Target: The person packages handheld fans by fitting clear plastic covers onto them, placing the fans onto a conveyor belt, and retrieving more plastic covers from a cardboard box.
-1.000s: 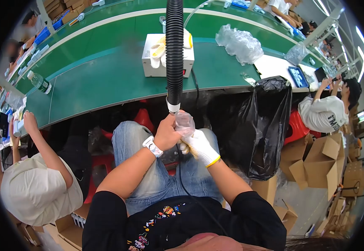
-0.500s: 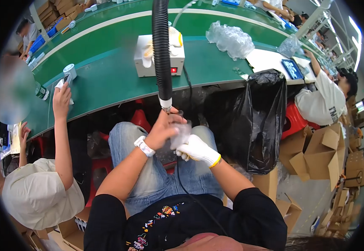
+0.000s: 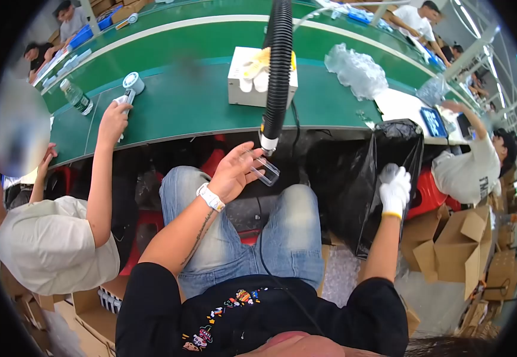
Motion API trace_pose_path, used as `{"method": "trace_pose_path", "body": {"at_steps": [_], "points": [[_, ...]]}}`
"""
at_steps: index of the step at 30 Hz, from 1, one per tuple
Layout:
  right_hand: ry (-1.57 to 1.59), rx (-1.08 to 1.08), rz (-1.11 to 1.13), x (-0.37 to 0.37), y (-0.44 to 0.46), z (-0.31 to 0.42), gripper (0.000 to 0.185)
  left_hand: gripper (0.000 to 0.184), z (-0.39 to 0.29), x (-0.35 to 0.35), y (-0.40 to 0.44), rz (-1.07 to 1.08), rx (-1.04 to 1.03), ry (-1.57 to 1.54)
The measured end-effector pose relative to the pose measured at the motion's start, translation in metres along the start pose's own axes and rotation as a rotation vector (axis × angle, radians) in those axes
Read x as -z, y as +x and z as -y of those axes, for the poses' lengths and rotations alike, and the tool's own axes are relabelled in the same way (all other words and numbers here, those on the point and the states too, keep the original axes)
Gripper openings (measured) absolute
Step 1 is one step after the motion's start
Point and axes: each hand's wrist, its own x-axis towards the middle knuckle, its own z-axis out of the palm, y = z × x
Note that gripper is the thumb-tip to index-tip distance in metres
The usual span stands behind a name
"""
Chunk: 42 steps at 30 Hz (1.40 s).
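While the L hand [image 3: 231, 174] has its grip part-closed w/ the clear plastic case [image 3: 267, 172], the case lies to R of the palm, long axis slanting down-right, just below the hose nozzle [image 3: 268, 144]. L forearm reaches fwd. Gloved R hand [image 3: 396, 191], further off, is at the black bag [image 3: 353, 196], arm extended; its hold, cannot tell.

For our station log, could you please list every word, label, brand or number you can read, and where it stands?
No text reads clearly.
Bottle label: too small.
Co-worker's light shirt at right: print too blurred.
Blue screen: too small.
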Motion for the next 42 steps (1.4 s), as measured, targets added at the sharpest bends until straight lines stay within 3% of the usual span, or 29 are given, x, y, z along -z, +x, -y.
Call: {"method": "trace_pose_path", "body": {"at_steps": [1,3,5,6,7,9,10,11,12,15,16,19,22,24,25,27,28,31,33,34,36,39,42], "points": [[0.011,0.191,-0.311,-0.023,-0.007,-0.026,0.060,0.029,-0.003,0.002,-0.006,-0.001,-0.080,0.087],[0.469,0.164,-0.419,-0.001,-0.050,0.014,0.061,0.030,-0.012,0.006,-0.021,-0.045,-0.188,0.180],[0.856,0.124,-0.355,-0.003,-0.096,0.063,0.062,0.031,-0.015,-0.004,-0.034,-0.114,-0.632,0.548],[1.186,0.074,-0.127,-0.016,-0.119,0.092,0.056,0.032,-0.015,-0.010,-0.041,-0.147,-0.846,0.740],[1.497,0.013,0.122,-0.027,-0.143,0.121,0.051,0.032,-0.012,-0.015,-0.051,-0.175,-0.854,0.755],[2.067,-0.093,1.068,-0.027,-0.170,0.185,0.051,0.027,-0.001,-0.028,-0.072,-0.079,-0.946,1.084],[2.174,-0.283,1.197,-0.024,-0.186,0.219,0.054,0.027,0.004,-0.030,-0.080,-0.085,-0.952,1.094],[2.265,-0.487,1.325,-0.023,-0.193,0.242,0.057,0.028,0.009,-0.032,-0.088,0.139,-0.846,1.308],[2.263,-0.483,1.338,-0.026,-0.185,0.253,0.057,0.028,0.010,-0.033,-0.093,0.364,-0.717,1.505],[2.094,-0.278,1.387,-0.044,-0.166,0.282,0.063,0.031,-0.025,-0.026,-0.103,0.161,-0.791,1.554],[2.090,-0.267,1.402,-0.044,-0.164,0.285,0.063,0.033,-0.042,-0.019,-0.102,0.059,-0.834,1.576],[1.545,0.451,0.676,-0.037,-0.159,0.281,0.059,0.039,-0.114,0.034,-0.060,-0.407,-1.046,1.686],[1.349,0.622,0.625,-0.029,-0.155,0.275,0.061,0.053,-0.200,0.082,-0.009,-0.849,-1.110,1.941],[1.273,0.711,0.597,-0.024,-0.150,0.276,0.062,0.056,-0.238,0.127,0.027,-1.238,-0.922,2.185],[1.558,0.509,0.818,-0.021,-0.146,0.273,0.062,0.056,-0.258,0.134,0.034,-1.253,-0.925,2.197],[2.044,-0.004,1.264,-0.018,-0.138,0.263,0.062,0.057,-0.279,0.139,0.041,-1.206,-0.167,1.995],[2.045,-0.002,1.269,-0.019,-0.137,0.258,0.062,0.057,-0.279,0.134,0.039,-1.211,-0.166,1.996],[2.483,-0.435,1.758,-0.026,-0.137,0.233,0.062,0.045,-0.268,0.118,0.039,-1.156,-0.271,1.820],[2.444,-0.425,1.727,-0.032,-0.146,0.214,0.063,0.037,-0.220,0.138,0.046,-0.745,-0.852,1.346],[2.404,-0.410,1.710,-0.036,-0.150,0.209,0.064,0.038,-0.187,0.088,0.029,-0.554,-0.692,0.779],[2.360,-0.415,1.694,-0.044,-0.161,0.206,0.066,0.037,-0.116,0.023,-0.007,-0.322,-0.441,0.209],[1.790,0.112,0.954,-0.048,-0.186,0.189,0.071,0.037,-0.033,-0.007,-0.021,-0.244,-0.149,0.048],[1.575,0.206,0.714,-0.045,-0.194,0.185,0.075,0.039,0.023,-0.017,-0.008,-0.219,0.064,-0.152]]}}
